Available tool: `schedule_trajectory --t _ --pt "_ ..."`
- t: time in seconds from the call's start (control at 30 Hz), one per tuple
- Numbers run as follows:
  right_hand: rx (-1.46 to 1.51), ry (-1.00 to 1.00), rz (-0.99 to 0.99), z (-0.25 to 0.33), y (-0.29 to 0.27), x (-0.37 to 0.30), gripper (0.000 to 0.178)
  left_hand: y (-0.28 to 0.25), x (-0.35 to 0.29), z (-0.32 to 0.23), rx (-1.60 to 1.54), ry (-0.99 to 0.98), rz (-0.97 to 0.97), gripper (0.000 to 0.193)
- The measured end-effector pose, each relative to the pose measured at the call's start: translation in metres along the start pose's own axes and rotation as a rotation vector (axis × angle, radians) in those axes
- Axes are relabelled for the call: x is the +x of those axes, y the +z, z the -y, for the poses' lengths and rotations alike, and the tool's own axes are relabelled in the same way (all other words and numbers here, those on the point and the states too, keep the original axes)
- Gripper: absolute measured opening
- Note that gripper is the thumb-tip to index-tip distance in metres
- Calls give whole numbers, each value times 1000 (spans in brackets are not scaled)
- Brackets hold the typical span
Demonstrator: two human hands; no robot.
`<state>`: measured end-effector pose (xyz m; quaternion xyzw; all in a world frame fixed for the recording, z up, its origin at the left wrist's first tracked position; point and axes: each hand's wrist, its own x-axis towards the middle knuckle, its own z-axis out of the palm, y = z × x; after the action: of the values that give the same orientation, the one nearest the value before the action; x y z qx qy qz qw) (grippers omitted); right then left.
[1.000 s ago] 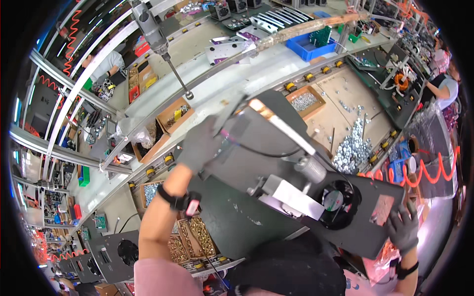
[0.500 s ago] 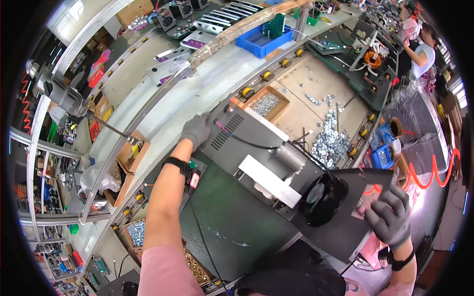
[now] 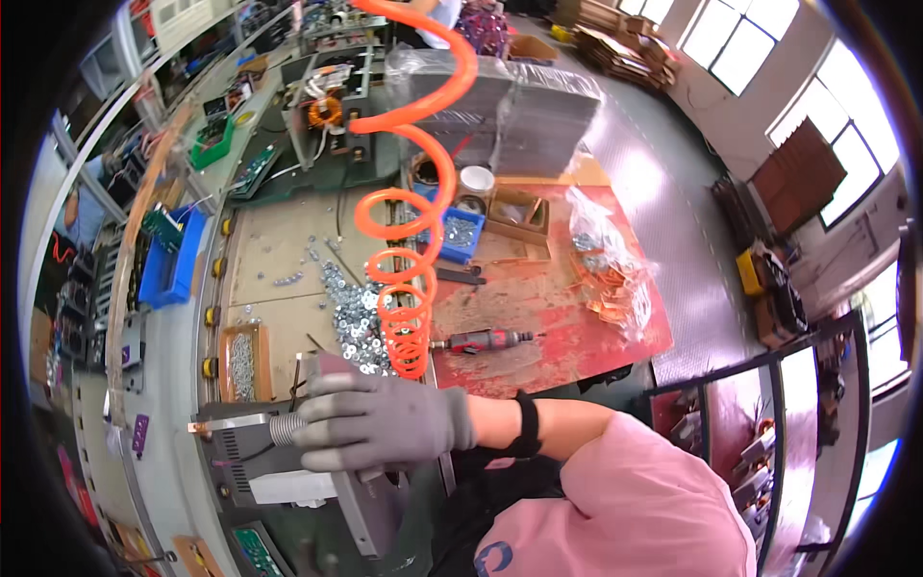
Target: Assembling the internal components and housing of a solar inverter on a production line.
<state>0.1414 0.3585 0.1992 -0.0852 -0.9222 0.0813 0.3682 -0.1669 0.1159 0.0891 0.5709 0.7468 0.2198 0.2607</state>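
Observation:
My right hand (image 3: 380, 423), in a grey glove, reaches in from the right with its fingers bent over the top of a grey metal panel (image 3: 361, 514). The panel stands on edge at the near end of a dark grey metal chassis (image 3: 240, 460). Beside my fingertips is a ribbed silver cylinder (image 3: 286, 429). On the chassis, vent slots and a white block (image 3: 288, 489) show; the black round part is hidden. My left hand cannot be made out; a smeared grey shape at the lower edge is too unclear to name.
An orange coiled hose (image 3: 409, 207) hangs ahead of my hand. Loose washers (image 3: 356, 317) lie beside a tray of screws (image 3: 240, 361). A power screwdriver (image 3: 486, 340) rests on the worn red tabletop (image 3: 548, 288), with a blue bin (image 3: 457, 236) beyond. A shelf rack (image 3: 774, 413) stands right.
My view has swung to the right. My right hand, raised apart from the chassis before, is now on the panel. The left hand, earlier at the chassis's far corner, has dropped out of sight.

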Motion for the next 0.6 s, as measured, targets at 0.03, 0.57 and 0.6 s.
schedule_trajectory --t 0.03,0.57,0.6 --pt "20 17 -15 5 1 0 55 12 -12 3 51 47 60 44" --pt "-259 550 -204 197 -84 -188 38 175 -39 -99 54 606 881 39" --pt "-343 604 -221 219 -99 -204 38 194 -36 -97 50 469 1000 39"
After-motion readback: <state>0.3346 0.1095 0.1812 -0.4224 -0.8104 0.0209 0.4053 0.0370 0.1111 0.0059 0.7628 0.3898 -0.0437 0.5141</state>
